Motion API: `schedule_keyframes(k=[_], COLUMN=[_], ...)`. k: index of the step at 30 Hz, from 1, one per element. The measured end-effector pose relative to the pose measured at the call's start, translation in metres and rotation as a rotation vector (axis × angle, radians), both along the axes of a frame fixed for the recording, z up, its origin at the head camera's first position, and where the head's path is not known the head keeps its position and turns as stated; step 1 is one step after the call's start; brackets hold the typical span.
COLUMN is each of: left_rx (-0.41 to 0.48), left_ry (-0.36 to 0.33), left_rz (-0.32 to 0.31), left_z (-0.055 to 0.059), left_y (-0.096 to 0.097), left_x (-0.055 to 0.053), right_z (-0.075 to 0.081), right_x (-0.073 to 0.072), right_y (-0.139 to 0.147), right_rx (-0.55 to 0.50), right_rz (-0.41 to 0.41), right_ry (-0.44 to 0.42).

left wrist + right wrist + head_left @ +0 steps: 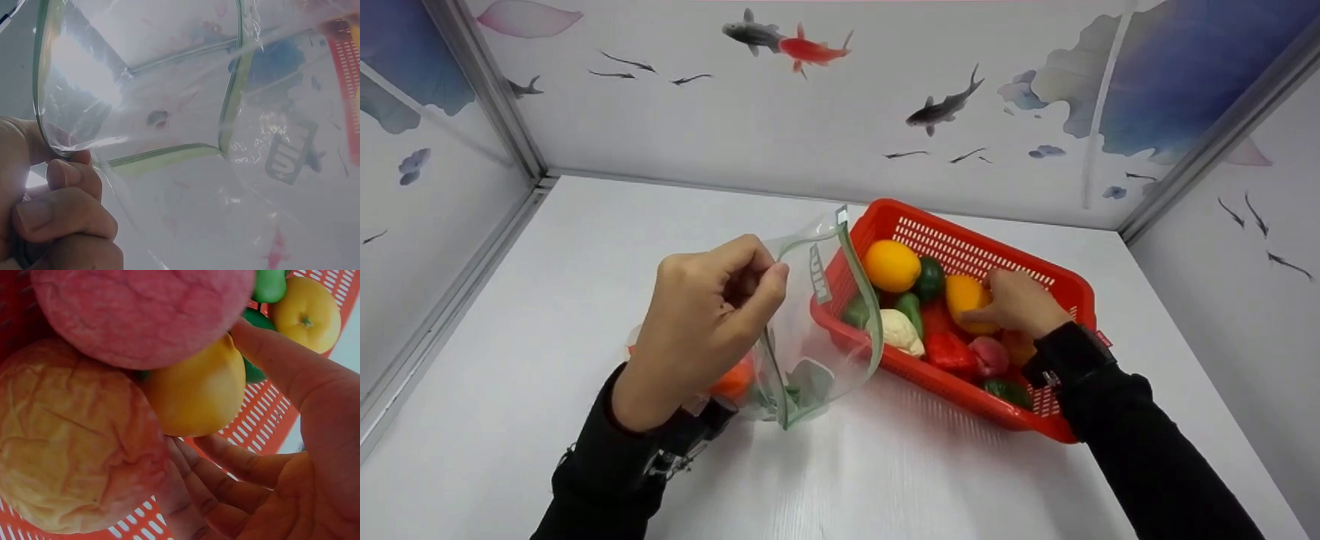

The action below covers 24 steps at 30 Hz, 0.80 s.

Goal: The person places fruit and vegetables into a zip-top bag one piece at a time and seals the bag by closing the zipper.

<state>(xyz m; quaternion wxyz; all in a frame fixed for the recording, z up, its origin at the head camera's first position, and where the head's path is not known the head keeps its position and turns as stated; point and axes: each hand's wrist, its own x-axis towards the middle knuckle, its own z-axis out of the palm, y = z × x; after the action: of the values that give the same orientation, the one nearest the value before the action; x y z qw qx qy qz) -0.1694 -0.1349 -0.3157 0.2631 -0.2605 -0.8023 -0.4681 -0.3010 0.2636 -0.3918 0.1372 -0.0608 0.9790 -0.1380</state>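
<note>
My left hand [701,322] pinches the rim of a clear zip bag [810,352] with a green-edged mouth, which hangs open toward the basket. In the left wrist view, thumb and finger grip the bag's edge [185,154]. An orange item [733,379] shows low behind the left wrist. Inside the red basket [960,409], my right hand [1024,304] grips a yellow lemon-shaped fruit [966,300], thumb on one side and fingers on the other. From the right wrist, this yellow fruit [197,391] sits between a pink wrinkled fruit [146,315] and a yellow-red one [73,439].
The basket also holds a yellow-orange fruit [892,266], a dark green one [930,279], a cauliflower [901,332], a red pepper [950,352] and a green item [1009,392]. White panels printed with fish [814,51] stand around the white table [840,480].
</note>
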Motion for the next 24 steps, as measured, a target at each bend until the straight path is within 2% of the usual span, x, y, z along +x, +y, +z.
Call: schedule_keyframes(k=[13,24], left_rx=[-0.005,-0.005], left_ry=[0.018,0.014], left_rz=[-0.002,-0.002], left_z=[0.001,0.000], left_y=[-0.001,-0.003], left_x=[0.000,0.001], right_z=[-0.010,-0.016], right_x=[0.006,0.006], right_y=[-0.003,-0.002], right_rx=[0.051,-0.012], right_rz=[0.010,0.007], right_ry=[0.089,0.084])
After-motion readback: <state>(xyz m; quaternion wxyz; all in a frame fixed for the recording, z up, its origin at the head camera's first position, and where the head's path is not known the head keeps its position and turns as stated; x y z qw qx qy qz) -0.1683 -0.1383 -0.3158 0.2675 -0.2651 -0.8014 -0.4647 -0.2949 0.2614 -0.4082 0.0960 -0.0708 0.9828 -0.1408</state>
